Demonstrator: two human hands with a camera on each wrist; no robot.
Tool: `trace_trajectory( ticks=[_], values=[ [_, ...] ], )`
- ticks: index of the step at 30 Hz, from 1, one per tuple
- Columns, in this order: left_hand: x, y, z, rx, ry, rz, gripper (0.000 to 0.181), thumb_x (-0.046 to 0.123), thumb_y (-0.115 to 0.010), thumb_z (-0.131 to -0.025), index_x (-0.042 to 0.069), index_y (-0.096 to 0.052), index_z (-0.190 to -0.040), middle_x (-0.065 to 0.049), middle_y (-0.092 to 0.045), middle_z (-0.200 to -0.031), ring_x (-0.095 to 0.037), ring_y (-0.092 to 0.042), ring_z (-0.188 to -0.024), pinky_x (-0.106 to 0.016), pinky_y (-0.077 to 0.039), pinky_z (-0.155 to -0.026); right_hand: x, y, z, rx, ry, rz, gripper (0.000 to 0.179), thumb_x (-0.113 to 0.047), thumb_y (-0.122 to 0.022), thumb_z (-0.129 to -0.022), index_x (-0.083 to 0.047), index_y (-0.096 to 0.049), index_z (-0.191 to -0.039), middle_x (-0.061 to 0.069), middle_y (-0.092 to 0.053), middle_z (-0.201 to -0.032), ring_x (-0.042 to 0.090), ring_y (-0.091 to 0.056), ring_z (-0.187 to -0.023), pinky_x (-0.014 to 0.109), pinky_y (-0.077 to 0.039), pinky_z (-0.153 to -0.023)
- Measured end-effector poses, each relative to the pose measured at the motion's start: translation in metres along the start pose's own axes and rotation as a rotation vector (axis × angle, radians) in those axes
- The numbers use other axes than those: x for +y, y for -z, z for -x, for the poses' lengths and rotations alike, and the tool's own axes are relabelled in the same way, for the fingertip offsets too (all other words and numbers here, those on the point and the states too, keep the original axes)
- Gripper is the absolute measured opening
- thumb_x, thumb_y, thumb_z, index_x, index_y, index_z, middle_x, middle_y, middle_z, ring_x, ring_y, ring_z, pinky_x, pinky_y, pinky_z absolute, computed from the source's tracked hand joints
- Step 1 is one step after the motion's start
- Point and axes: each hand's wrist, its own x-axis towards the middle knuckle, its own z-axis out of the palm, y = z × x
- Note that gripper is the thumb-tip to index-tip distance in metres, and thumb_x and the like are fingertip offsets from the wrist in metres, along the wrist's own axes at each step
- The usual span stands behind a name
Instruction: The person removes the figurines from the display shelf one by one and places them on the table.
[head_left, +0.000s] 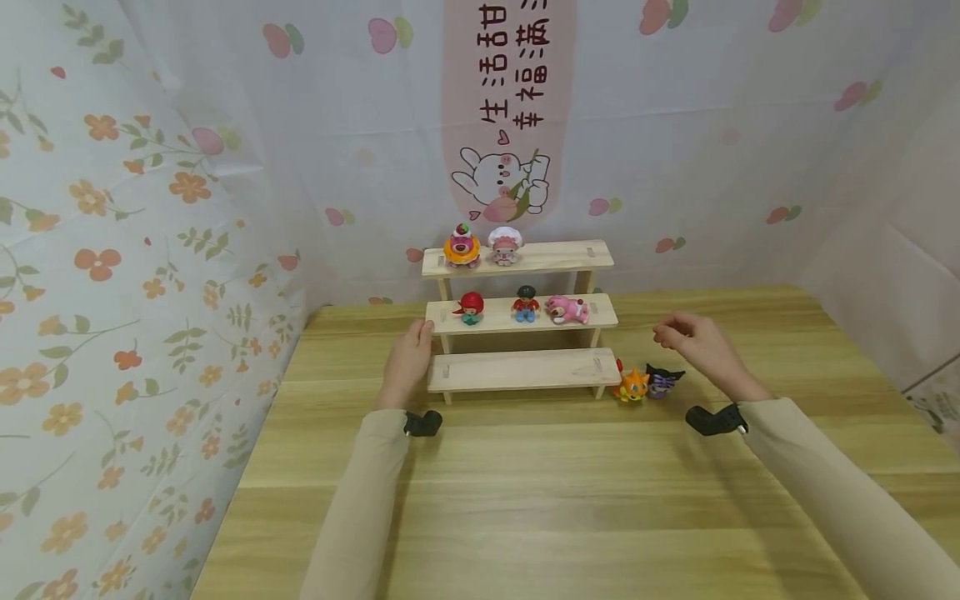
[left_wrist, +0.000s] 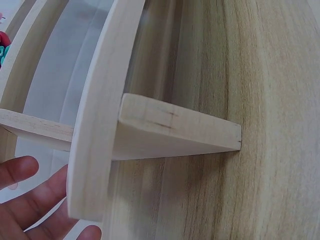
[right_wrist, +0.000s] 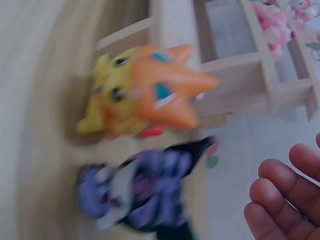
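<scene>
Near the far edge of a wood-grain table (head_left: 540, 492), against the back cloth, stands a three-tier wooden display stand (head_left: 517, 370), stepped like a small staircase. Just right of its lowest board, on the tabletop, an orange-and-yellow spiky-haired figurine (head_left: 632, 385) and a purple-and-black figurine (head_left: 662, 382) sit side by side. The person's right hand (head_left: 697, 342) hovers beyond and above this pair, touching neither; its fingers are loosely bent and hold nothing. The left hand (head_left: 408, 358) is at the stand's left end, fingers loosely spread beside the board ends rather than clenched; whether it presses on the wood, I cannot tell. On the middle tier, from left to right, are a red-haired figurine (head_left: 471, 307), a dark-haired figurine in red and blue (head_left: 526, 305) and a pink bear (head_left: 567, 309) lying down. The top tier carries a bear in an orange ring (head_left: 462, 247) and, beside it, a pink figurine in a white frilled hat (head_left: 505, 246). Behind hangs a white cloth (head_left: 337, 125) with pink fruit shapes and a cartoon rabbit (head_left: 501, 177); an orange-flowered cloth (head_left: 112, 333) covers the left side.
</scene>
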Motion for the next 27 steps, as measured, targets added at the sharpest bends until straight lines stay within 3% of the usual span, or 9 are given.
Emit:
trace_trajectory(
  ticks=[8, 17, 27],
  values=[
    [-0.001, 0.0, 0.0, 0.0, 0.009, 0.016, 0.041, 0.043, -0.027, -0.104, 0.013, -0.053, -0.114, -0.011, -0.067, -0.095, -0.034, -0.061, -0.096, -0.05, -0.045, -0.085, -0.024, 0.0, -0.017, -0.019, 0.037, -0.045, 0.037, -0.034, -0.045, -0.101, -0.004, -0.06, -0.114, 0.019, -0.066, -0.107, 0.036, -0.063, -0.095, 0.05, -0.049, -0.083],
    [0.001, -0.001, 0.001, -0.005, 0.029, 0.036, 0.04, 0.043, -0.027, -0.104, 0.013, -0.052, -0.114, -0.012, -0.066, -0.096, -0.034, -0.061, -0.095, -0.05, -0.046, -0.084, -0.05, -0.006, -0.042, 0.001, 0.076, -0.052, 0.031, -0.032, -0.049, -0.099, -0.006, -0.064, -0.108, 0.015, -0.068, -0.101, 0.025, -0.063, -0.088, 0.033, -0.048, -0.073],
    [0.002, -0.001, 0.001, -0.004, 0.033, 0.058, 0.04, 0.043, -0.028, -0.104, 0.013, -0.052, -0.114, -0.013, -0.065, -0.095, -0.035, -0.06, -0.094, -0.051, -0.046, -0.082, -0.083, -0.011, -0.071, 0.021, 0.121, -0.115, 0.029, -0.033, -0.052, -0.098, -0.008, -0.065, -0.102, 0.014, -0.068, -0.098, 0.027, -0.061, -0.09, 0.038, -0.043, -0.077]
  ],
)
